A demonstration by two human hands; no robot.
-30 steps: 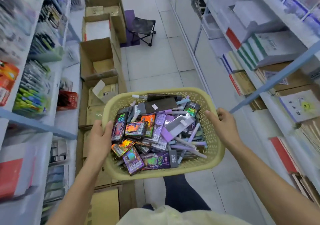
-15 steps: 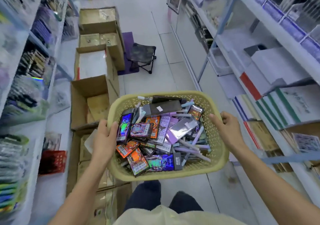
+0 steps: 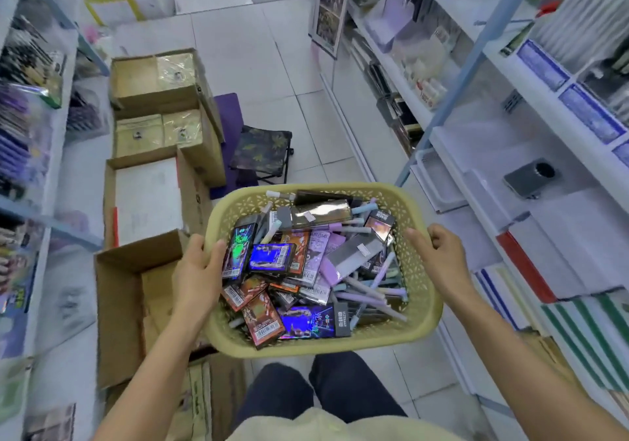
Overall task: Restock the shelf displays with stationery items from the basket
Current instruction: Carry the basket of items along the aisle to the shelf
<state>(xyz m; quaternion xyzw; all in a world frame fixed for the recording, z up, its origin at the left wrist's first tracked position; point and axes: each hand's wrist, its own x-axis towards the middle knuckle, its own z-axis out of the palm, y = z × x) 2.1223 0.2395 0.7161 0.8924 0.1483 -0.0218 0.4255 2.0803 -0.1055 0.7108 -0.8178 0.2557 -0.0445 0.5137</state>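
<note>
Pale yellow basket [image 3: 391,335] with lattice-punched walls. Between the fingers [image 3: 437,233], holographic blue, orange and green card packs [image 3: 270,257], lilac and pastel blue pens [image 3: 360,296]. Beyond the fingers, dark leaf-patterned stool [image 3: 260,149], brown cardboard boxes [image 3: 153,80], white floor tiles [image 3: 245,49].

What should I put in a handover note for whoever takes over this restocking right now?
Left hand grips the basket by its left rim; right hand grips the right rim.
The basket is carried in the aisle, piled with card packs and pastel pens.
Left shelves and right shelves flank the aisle; open cardboard boxes line the floor at left.
Done: nothing from the basket visibly shelved; it is full.
Left: choose a display, free a hand, place the items.
</note>
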